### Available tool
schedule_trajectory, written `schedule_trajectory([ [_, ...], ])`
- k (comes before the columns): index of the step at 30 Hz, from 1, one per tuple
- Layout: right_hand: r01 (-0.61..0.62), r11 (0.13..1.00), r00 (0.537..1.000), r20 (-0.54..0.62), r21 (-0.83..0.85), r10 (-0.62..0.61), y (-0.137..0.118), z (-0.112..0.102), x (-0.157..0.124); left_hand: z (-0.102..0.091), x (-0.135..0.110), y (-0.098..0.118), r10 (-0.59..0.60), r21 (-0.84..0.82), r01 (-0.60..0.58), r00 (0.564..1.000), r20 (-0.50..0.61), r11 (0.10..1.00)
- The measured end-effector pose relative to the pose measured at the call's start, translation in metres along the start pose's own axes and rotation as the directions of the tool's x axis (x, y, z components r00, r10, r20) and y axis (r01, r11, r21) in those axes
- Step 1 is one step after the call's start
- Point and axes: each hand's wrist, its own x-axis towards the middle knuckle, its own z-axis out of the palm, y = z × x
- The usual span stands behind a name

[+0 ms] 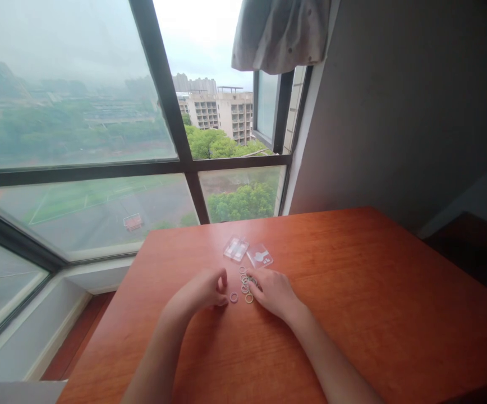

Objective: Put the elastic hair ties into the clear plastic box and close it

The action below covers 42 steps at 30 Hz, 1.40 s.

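Note:
Several small rings point(244, 280) in pale and greenish colours lie in a loose pile on the wooden table. My right hand point(275, 289) rests over the right side of this pile, its thumb and forefinger apart and partly hiding some rings; no ring is visibly gripped. By its thumb lies a yellow ring point(249, 298). A pink ring point(234, 297) lies a little apart to the left. Just left of it, my left hand point(207, 289) hovers at or on the tabletop, fingers curled with a gap between forefinger and thumb, and nothing shows between them.
Behind the rings stand a clear plastic box point(235, 248) with compartments and, beside it, a flat clear piece point(261, 256) with a white print. The reddish table point(353, 292) reaches a large window point(188, 168) at the back. A grey wall point(395, 112) rises on the right.

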Motion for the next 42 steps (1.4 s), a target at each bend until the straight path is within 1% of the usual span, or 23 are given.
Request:
schedule_trajectory([
  [4, -0.006, 1.0, 1.0, 0.001, 0.026, 0.006, 0.001, -0.001, -0.002, 0.007, 0.003, 0.009, 0.057, 0.017, -0.057, 0.998, -0.018, 0.998],
  [6, 0.003, 0.999, 1.0, -0.004, 0.047, -0.003, 0.001, -0.001, -0.002, 0.012, 0.006, 0.013, 0.132, 0.065, -0.129, 0.99, -0.045, 0.99],
  [8, 0.018, 0.997, 1.0, -0.01, 0.07, -0.017, 0.002, -0.002, -0.003, 0.017, 0.009, 0.015, 0.23, 0.113, -0.222, 0.971, -0.067, 0.969],
  [11, 0.028, 0.992, 0.999, -0.021, 0.123, -0.026, 0.006, -0.005, -0.003, 0.02, 0.013, 0.015, 0.327, 0.125, -0.316, 0.942, -0.081, 0.941],
  [13, 0.015, 0.989, 0.999, -0.042, 0.149, -0.009, 0.009, -0.007, -0.002, 0.019, 0.015, 0.014, 0.336, 0.137, -0.318, 0.931, -0.142, 0.938],
  [16, -0.009, 0.988, 0.996, -0.089, 0.156, 0.023, 0.015, -0.009, -0.001, 0.017, 0.017, 0.012, 0.32, 0.182, -0.278, 0.906, -0.276, 0.943],
  [18, -0.015, 0.987, 0.994, -0.106, 0.159, 0.032, 0.018, -0.009, 0.0, 0.018, 0.019, 0.011, 0.339, 0.203, -0.287, 0.889, -0.309, 0.936],
  [20, -0.013, 0.987, 0.995, -0.1, 0.157, 0.029, 0.019, -0.008, -0.001, 0.02, 0.021, 0.009, 0.379, 0.221, -0.323, 0.877, -0.295, 0.92],
  [22, -0.009, 0.989, 0.997, -0.076, 0.145, 0.02, 0.019, -0.006, -0.001, 0.022, 0.023, 0.009, 0.399, 0.242, -0.338, 0.875, -0.275, 0.909],
  [25, -0.016, 0.991, 0.998, -0.05, 0.13, 0.023, 0.016, -0.006, -0.002, 0.022, 0.023, 0.012, 0.375, 0.268, -0.31, 0.895, -0.242, 0.912],
  [28, -0.014, 0.991, 0.999, -0.035, 0.136, 0.019, 0.014, -0.005, -0.003, 0.02, 0.02, 0.015, 0.378, 0.265, -0.33, 0.912, -0.157, 0.906],
  [31, 0.023, 0.988, 1.0, -0.002, 0.15, -0.023, 0.012, -0.005, -0.004, 0.019, 0.018, 0.016, 0.398, 0.226, -0.373, 0.914, -0.077, 0.9],
  [34, 0.061, 0.984, 0.998, 0.016, 0.168, -0.065, 0.01, -0.005, -0.004, 0.019, 0.018, 0.015, 0.41, 0.2, -0.394, 0.911, -0.044, 0.897],
  [36, 0.063, 0.982, 0.998, -0.012, 0.177, -0.061, 0.011, -0.005, -0.003, 0.018, 0.019, 0.013, 0.417, 0.196, -0.394, 0.904, -0.097, 0.898],
  [38, 0.032, 0.984, 0.998, -0.065, 0.175, -0.021, 0.012, -0.005, -0.002, 0.017, 0.021, 0.011, 0.402, 0.202, -0.361, 0.885, -0.232, 0.911],
  [40, -0.029, 0.987, 0.992, -0.116, 0.158, 0.048, 0.015, -0.004, 0.0, 0.016, 0.024, 0.009, 0.358, 0.232, -0.285, 0.845, -0.398, 0.93],
  [42, -0.099, 0.988, 0.983, -0.143, 0.12, 0.116, 0.019, -0.004, 0.001, 0.015, 0.026, 0.006, 0.304, 0.283, -0.176, 0.801, -0.516, 0.943],
])
